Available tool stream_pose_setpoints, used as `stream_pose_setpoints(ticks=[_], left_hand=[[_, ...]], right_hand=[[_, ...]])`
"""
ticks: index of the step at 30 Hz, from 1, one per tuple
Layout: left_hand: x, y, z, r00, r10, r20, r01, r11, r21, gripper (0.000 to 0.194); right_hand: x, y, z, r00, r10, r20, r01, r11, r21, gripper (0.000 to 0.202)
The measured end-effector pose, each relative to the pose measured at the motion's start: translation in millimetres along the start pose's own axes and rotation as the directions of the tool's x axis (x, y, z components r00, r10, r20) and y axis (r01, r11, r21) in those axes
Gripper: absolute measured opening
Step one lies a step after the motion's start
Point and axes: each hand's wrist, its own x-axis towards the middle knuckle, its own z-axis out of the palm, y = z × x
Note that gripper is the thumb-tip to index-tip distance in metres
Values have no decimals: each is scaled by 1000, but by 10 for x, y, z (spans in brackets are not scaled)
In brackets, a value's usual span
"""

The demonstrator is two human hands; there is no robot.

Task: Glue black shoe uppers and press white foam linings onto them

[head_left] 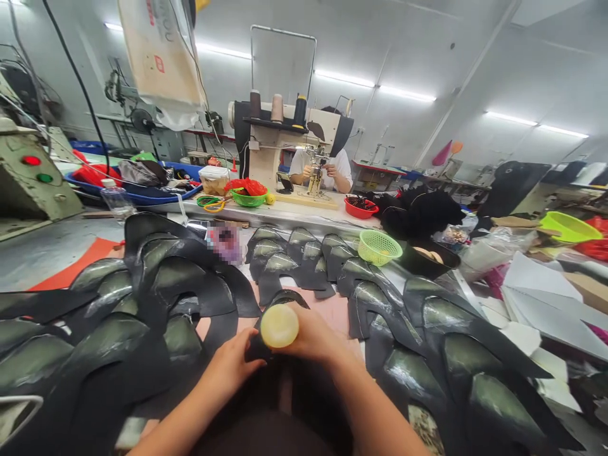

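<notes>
My right hand [313,334] is wrapped round a round, pale yellow object [280,326], seen from its end, at the lower middle. Close on its left, my left hand [237,358] has thumb and forefinger curved around the edge of a black piece [285,296] that lies mostly behind the yellow object. Curved black pieces with shiny greenish domed patches are spread in overlapping rows on the left [194,278] and on the right [441,348]. Pink sheeting [332,310] shows between them.
Behind stands a sewing machine [263,152] with thread cones; a person's hands work at it. A light green basket [379,247], a red bowl [361,207] and a green bowl [249,197] sit beyond the pieces. A clear bottle [116,199] stands at left.
</notes>
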Motion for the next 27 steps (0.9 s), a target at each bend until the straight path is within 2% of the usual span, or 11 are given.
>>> stream_pose_setpoints(ticks=[2,5,7,9,11,13,16,18,23,25,27], left_hand=[[-19,24,-15,1000,-9,16,8,999,32,37],[-33,76,-36,999,9,36,-11,999,32,24],[-26,128,-51,998,40,49,-41,999,32,15],[-3,202,-68,995,77,64,-76,997,-18,11],[35,301,-88,986,123,113,-101,978,-182,13],[82,429,-106,961,163,223,-58,908,-414,23],[177,681,-110,897,205,393,100,770,-630,47],[271,905,-69,864,236,445,147,726,-671,55],[515,1650,321,819,300,489,187,666,-723,58],[589,1906,585,822,304,482,185,657,-730,57],[656,2051,855,829,278,486,192,675,-713,56]], right_hand=[[103,-30,36,998,14,-61,-19,997,-73,49],[117,30,-82,945,86,-314,-122,988,-97,44],[-6,106,-211,827,177,-533,-183,982,43,50],[-234,185,-320,669,337,-663,-133,931,338,54],[-545,250,-398,560,511,-652,53,763,644,51],[-904,285,-465,529,614,-585,281,524,804,45],[-1437,260,-581,526,675,-517,511,235,827,45],[-1731,210,-667,481,711,-513,610,149,778,54],[-2208,108,-828,225,779,-586,785,211,582,64],[-2318,76,-855,168,776,-607,799,254,546,65],[-2383,43,-867,142,772,-619,796,283,535,66]])
